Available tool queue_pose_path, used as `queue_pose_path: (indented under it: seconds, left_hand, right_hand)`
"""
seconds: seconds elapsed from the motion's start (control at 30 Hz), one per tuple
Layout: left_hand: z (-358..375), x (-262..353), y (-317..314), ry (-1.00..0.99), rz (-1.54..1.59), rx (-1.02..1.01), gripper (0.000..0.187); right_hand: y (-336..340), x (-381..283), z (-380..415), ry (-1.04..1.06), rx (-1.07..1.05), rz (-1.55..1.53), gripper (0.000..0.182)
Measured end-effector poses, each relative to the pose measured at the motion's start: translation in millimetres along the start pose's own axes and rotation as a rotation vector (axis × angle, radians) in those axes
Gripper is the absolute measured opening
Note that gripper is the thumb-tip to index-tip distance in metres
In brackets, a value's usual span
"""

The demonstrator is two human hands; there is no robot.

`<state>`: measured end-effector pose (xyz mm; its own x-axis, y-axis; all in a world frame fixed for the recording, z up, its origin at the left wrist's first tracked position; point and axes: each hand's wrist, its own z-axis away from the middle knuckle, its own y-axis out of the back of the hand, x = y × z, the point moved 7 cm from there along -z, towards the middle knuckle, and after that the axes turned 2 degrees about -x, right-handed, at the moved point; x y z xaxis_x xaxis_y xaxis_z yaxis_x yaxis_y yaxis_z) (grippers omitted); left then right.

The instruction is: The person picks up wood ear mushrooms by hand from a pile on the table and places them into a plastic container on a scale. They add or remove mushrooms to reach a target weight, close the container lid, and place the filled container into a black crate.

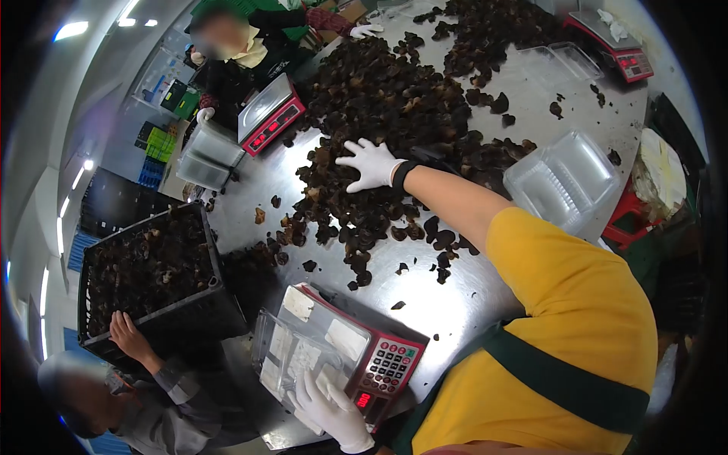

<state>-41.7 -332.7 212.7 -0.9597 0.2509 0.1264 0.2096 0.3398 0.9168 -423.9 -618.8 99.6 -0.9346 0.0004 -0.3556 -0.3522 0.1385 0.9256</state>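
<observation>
My right hand (371,165), in a white glove with a dark band at the wrist, rests with spread fingers on a heap of dark brown wood ear mushrooms (379,98). Nothing shows in its grasp. Low in the view, my left hand (334,413), also gloved in white, grips the edge of a clear plastic container (303,356). That container sits tilted over the plate of a red and silver scale (390,368), whose display is lit red. Part of the left fingers and the container's far side are hard to make out.
Two-part clear plastic box (565,178) lies right of the heap. Across the metal table (258,186) stand a second scale (273,114) and stacked clear containers (208,155). One person's bare hand (129,336) touches a full black crate (152,273). Another gloved person stands opposite.
</observation>
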Motion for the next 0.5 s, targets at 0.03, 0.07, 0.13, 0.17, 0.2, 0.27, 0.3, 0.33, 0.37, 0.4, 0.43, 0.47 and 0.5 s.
queue_pose_path:
  seconds: [0.03, 0.07, 0.13, 0.17, 0.2, 0.27, 0.3, 0.33, 0.37, 0.4, 0.43, 0.47, 0.5]
  left_hand:
    - [3, 10, 7, -0.032, 0.014, 0.051, 0.037]
    - [9, 16, 4, -0.031, 0.0, 0.051, 0.037]
    - [28, 30, 3, -0.113, 0.13, 0.106, 0.034]
    - [40, 34, -5, -0.174, 0.156, 0.06, 0.035]
    - [50, 35, -15, -0.236, 0.186, 0.015, 0.038]
    - [66, 43, -22, -0.348, 0.18, 0.067, 0.046]
    - [75, 34, -22, -0.28, 0.184, 0.061, 0.04]
    - [87, 20, -22, -0.213, 0.188, 0.057, 0.035]
    - [97, -1, -20, -0.162, 0.175, 0.146, 0.033]
    - [103, -20, -17, -0.108, 0.161, 0.234, 0.03]
    - [89, -3, 9, -0.207, 0.023, 0.285, 0.035]
    - [87, -13, 15, -0.204, 0.017, 0.292, 0.035]
    - [84, -28, 17, -0.138, 0.081, 0.353, 0.036]
  right_hand:
    - [-10, -8, -6, 0.07, -0.02, 0.02, 0.078]
    - [-18, -20, -4, 0.155, -0.008, 0.125, 0.076]
    - [-37, -32, 3, 0.257, -0.068, 0.198, 0.07]
    - [-36, -31, 8, 0.29, 0.022, 0.151, 0.059]
    - [-32, -28, 12, 0.275, 0.135, 0.129, 0.042]
    - [-38, -16, 11, 0.261, 0.158, 0.121, 0.028]
    - [-35, -9, 13, 0.23, 0.212, 0.078, 0.022]
    - [-33, -5, 12, 0.226, 0.217, 0.079, 0.022]
    - [-31, 7, 10, 0.136, 0.207, 0.0, 0.022]
    - [-30, 15, 11, 0.048, 0.196, -0.081, 0.022]
    - [-19, 20, 17, 0.023, 0.283, -0.187, 0.024]
    - [-13, 21, 24, -0.049, 0.277, -0.276, 0.027]
    - [-5, 27, 24, -0.123, 0.227, -0.391, 0.031]
